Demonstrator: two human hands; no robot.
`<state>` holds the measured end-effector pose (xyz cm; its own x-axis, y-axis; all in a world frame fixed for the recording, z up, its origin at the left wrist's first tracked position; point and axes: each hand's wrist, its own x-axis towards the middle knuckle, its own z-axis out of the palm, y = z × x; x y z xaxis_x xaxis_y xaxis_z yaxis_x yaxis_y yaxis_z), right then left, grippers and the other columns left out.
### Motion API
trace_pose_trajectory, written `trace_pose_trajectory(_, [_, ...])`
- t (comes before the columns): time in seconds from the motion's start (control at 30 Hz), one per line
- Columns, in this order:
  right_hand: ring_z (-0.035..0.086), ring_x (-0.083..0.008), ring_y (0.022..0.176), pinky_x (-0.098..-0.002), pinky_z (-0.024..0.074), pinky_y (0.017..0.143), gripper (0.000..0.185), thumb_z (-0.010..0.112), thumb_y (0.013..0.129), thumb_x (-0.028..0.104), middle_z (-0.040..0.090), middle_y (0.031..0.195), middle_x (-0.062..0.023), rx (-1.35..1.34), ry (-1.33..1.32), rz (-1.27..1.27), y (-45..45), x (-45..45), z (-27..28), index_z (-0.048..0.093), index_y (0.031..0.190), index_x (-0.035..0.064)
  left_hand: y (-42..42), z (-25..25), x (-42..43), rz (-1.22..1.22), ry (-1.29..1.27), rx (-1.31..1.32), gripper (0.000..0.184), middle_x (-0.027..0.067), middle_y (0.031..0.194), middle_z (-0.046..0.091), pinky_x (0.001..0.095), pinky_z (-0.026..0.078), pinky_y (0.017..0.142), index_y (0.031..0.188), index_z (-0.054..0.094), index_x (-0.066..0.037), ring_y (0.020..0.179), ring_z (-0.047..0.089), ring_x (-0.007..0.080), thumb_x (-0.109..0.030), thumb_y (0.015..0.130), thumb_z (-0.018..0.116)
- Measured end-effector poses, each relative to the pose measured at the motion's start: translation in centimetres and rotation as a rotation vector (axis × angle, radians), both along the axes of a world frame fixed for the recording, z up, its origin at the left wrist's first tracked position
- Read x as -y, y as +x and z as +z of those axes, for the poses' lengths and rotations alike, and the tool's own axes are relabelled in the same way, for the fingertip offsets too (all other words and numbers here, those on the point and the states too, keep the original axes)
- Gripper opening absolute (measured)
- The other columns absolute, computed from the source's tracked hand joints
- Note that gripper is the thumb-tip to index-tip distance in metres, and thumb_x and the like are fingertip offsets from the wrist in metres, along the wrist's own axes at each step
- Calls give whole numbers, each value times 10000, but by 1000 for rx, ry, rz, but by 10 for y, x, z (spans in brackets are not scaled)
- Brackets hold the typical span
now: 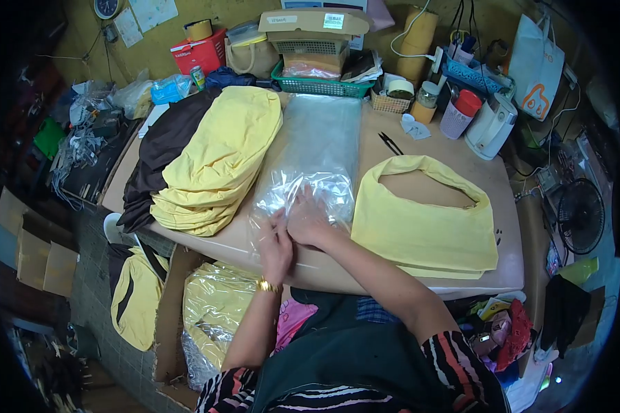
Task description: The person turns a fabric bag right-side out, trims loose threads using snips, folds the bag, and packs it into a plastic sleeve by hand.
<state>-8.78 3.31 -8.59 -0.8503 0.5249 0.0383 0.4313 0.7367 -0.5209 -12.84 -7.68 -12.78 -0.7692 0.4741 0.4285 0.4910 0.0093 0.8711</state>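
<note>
Clear plastic bags (322,131) lie stacked in the middle of the table, their near end crinkled and shiny. My left hand (274,239) is at the near left corner of the plastic, fingers bent against it; what they pinch is too unclear to make out. My right hand (308,219) rests on the near end of the plastic with its fingers spread. Right of the plastic, a yellow fabric bag (424,241) lies flat with its handle loop toward the back. On the left sits a pile of folded yellow fabric pieces (217,162) beside dark brown ones (176,134).
Black scissors or snips (391,144) lie behind the yellow bag. A green basket (324,85), a pink cup (456,120) and a white kettle (491,126) stand at the back. Below the table edge, a cardboard box (170,316) holds plastic-wrapped yellow items (217,303).
</note>
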Motion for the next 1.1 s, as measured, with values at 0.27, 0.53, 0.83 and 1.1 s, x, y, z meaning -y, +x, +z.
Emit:
trace_pose_trajectory(0.27, [175,-414,1428,-738,14,1064,620,453,911,266,282,1526,-187,137,235,7,-58,-59,-6,319,1430,-46,24,3,59,-144,270,568,39,207,1150,623,292,510,912,995,505,28,1162,580,216,-1,971,494])
trace_pose_trajectory(0.53, [91,-463,1439,-740,-46,1048,660,309,946,524,169,1573,-189,248,198,187,1,23,19,326,1486,146,-3,-31,59,-133,15,389,200,85,925,639,265,531,701,1112,574,42,759,602,118,-9,920,589])
trace_pose_trajectory(0.83, [79,-446,1447,-714,-28,1077,605,345,948,503,156,1584,-149,297,264,84,-48,-58,-13,328,1489,230,47,34,106,-126,0,17,37,35,740,474,215,424,535,812,629,18,576,500,96,48,831,641])
trace_pose_trajectory(1.1, [160,-390,1449,-623,115,1140,641,495,883,410,237,1542,-215,174,99,-99,-69,-70,-16,382,1443,121,41,136,212,-69,188,199,73,26,784,470,197,430,469,810,566,16,576,528,77,45,830,629])
